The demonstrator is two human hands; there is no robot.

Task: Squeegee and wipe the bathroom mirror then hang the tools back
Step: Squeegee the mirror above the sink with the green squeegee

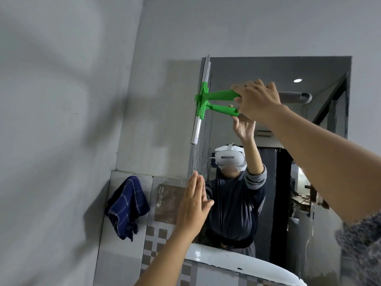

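Note:
A frameless mirror (pixel 268 69) hangs on the grey wall. A green-handled squeegee (pixel 206 100) stands with its metal blade upright against the mirror's upper left edge, and the glass doubles its handle as a reflection. My right hand (pixel 257 100) grips the handle's end. My left hand (pixel 193 205) lies flat, fingers together, against the mirror's lower left edge and holds nothing. A dark blue checked cloth (pixel 127 205) hangs on the tiled wall to the left of the mirror.
A clear plastic hook (pixel 161 196) sits on the tiles between the cloth and my left hand. The white rim of a basin (pixel 237 263) curves below the mirror. The mirror reflects a person wearing a white headset, and a dark doorway behind.

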